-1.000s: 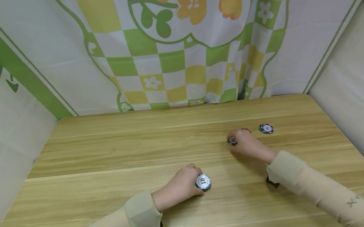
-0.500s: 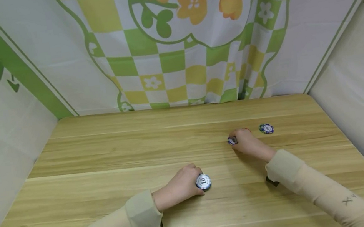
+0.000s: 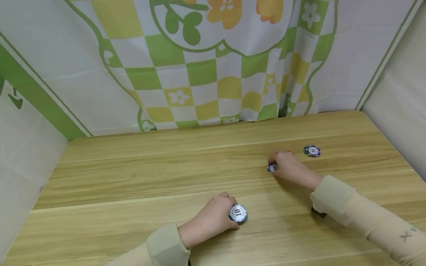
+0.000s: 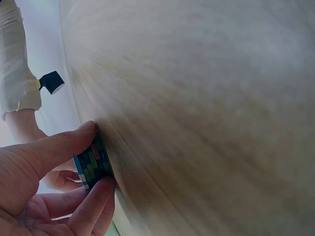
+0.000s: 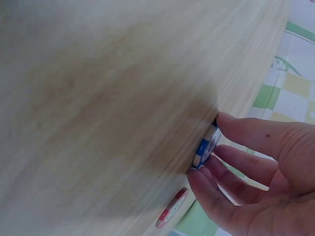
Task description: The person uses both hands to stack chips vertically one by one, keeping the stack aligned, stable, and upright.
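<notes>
A short stack of poker chips (image 3: 238, 213), its top chip marked 10, is gripped at the edge by my left hand (image 3: 213, 219). The left wrist view shows the stack's green and blue edges (image 4: 93, 164) between thumb and fingers, low against the wood. Farther back and to the right, my right hand (image 3: 293, 169) pinches a blue and white poker chip (image 5: 206, 146) between thumb and fingertips, tilted at the tabletop. A red poker chip (image 5: 172, 208) lies close by in the right wrist view; in the head view the right hand nearly hides it.
A dark blue and green poker chip (image 3: 312, 151) lies flat to the right of my right hand. The wooden table (image 3: 128, 172) ends at the back against a checkered curtain (image 3: 205, 79), with white cloth walls at both sides.
The blue chip in my right hand has come slightly toward me, and the hand has shifted a little. The red chip behind it is now more covered. My left hand stays put.
</notes>
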Motion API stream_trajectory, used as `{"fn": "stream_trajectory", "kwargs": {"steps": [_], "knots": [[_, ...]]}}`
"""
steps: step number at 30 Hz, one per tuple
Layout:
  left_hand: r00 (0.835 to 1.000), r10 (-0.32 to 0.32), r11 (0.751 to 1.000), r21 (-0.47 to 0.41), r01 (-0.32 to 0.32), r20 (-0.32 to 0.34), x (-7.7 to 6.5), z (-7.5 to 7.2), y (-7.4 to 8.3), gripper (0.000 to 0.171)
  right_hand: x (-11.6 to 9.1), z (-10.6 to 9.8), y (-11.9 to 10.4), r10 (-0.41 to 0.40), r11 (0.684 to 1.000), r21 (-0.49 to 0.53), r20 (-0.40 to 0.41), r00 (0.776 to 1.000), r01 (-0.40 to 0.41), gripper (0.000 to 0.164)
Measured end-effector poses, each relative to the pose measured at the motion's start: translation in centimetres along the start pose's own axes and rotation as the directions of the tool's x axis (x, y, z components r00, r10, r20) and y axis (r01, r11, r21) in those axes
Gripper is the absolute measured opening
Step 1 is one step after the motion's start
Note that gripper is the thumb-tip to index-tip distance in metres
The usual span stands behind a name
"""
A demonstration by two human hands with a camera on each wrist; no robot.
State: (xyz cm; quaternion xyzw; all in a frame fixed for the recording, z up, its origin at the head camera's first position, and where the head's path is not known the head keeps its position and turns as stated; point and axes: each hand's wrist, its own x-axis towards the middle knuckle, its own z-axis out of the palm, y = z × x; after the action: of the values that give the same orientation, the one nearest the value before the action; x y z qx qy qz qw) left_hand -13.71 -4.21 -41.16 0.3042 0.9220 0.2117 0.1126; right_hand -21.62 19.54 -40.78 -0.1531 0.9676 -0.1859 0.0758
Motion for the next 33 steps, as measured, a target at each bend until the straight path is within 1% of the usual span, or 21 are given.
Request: {"fn": "stream_trajectory", "kwargs": {"steps": [7, 10, 11, 14, 15, 16, 17, 18, 21, 22, 23, 26, 28, 31, 33], "knots": [[1.0, 0.001, 1.0, -0.001, -0.001, -0.004, 0.0, 0.1, -0.1, 0.036, -0.3, -0.3, -0.2, 0.014, 1.0, 0.014, 0.023, 1.0, -0.014, 0.029], [1.0, 0.004, 1.0, 0.0, -0.004, -0.006, 0.0, 0.1, -0.2, 0.036, -0.2, -0.3, -0.1, 0.015, 0.999, 0.044, 0.022, 1.0, -0.016, 0.027], [1.0, 0.004, 1.0, -0.003, -0.004, -0.006, 0.0, 0.1, -0.2, 0.036, 0.1, 0.2, 0.6, -0.003, 0.999, 0.049, 0.008, 1.0, 0.003, 0.026], [1.0, 0.001, 1.0, -0.005, -0.001, -0.001, 0.0, 0.2, -0.2, 0.036, 0.7, 0.9, 1.7, -0.011, 0.997, 0.074, 0.009, 1.0, 0.01, 0.026], [1.0, 0.0, 1.0, -0.006, 0.0, 0.002, 0.0, 0.2, -0.2, 0.036, 1.2, 1.6, 2.7, -0.042, 0.996, 0.083, -0.008, 0.999, 0.042, 0.026], [1.0, -0.001, 1.0, -0.005, 0.001, 0.002, 0.0, 0.2, -0.2, 0.036, 1.3, 1.6, 2.8, -0.041, 0.995, 0.089, -0.005, 0.999, 0.042, 0.025], [1.0, 0.0, 1.0, -0.003, 0.0, 0.003, 0.0, 0.2, -0.2, 0.036, 1.3, 1.6, 2.8, -0.042, 0.994, 0.097, -0.004, 0.999, 0.042, 0.022], [1.0, 0.0, 1.0, -0.001, 0.0, 0.003, 0.0, 0.2, -0.2, 0.036, 1.0, 1.0, 2.2, -0.03, 0.993, 0.111, 0.009, 1.0, 0.029, 0.018], [1.0, 0.001, 1.0, 0.006, -0.001, 0.002, 0.0, 0.2, -0.2, 0.036, 0.3, 0.1, 1.0, -0.025, 0.99, 0.136, 0.012, 1.0, 0.023, 0.008], [1.0, 0.003, 1.0, 0.009, -0.003, 0.001, 0.0, 0.2, -0.2, 0.036, -0.2, -0.6, -0.1, 0.005, 0.99, 0.138, 0.033, 0.999, -0.009, 0.006], [1.0, 0.002, 1.0, 0.011, -0.002, 0.001, 0.0, 0.2, -0.2, 0.036, -0.4, -0.8, -0.3, -0.001, 0.991, 0.136, 0.033, 0.999, -0.004, 0.005], [1.0, 0.004, 1.0, 0.01, -0.004, -0.002, -0.1, 0.1, -0.1, 0.036, -0.7, -0.9, -0.6, -0.008, 0.991, 0.137, 0.053, 0.999, 0.001, 0.006], [1.0, 0.006, 1.0, 0.006, -0.006, -0.003, -0.1, 0.1, -0.1, 0.036, -0.7, -0.9, -0.6, -0.003, 0.984, 0.178, 0.084, 0.996, -0.012, 0.007], [1.0, 0.006, 1.0, -0.001, -0.006, -0.006, -0.1, 0.1, -0.1, 0.036, -0.6, -0.7, -0.5, 0.024, 0.958, 0.278, 0.162, 0.986, -0.069, 0.008], [1.0, 0.004, 1.0, 0.0, -0.004, -0.006, -0.1, 0.1, -0.1, 0.036, -0.5, -0.6, -0.5, 0.054, 0.928, 0.349, 0.22, 0.974, -0.13, 0.007]]}}
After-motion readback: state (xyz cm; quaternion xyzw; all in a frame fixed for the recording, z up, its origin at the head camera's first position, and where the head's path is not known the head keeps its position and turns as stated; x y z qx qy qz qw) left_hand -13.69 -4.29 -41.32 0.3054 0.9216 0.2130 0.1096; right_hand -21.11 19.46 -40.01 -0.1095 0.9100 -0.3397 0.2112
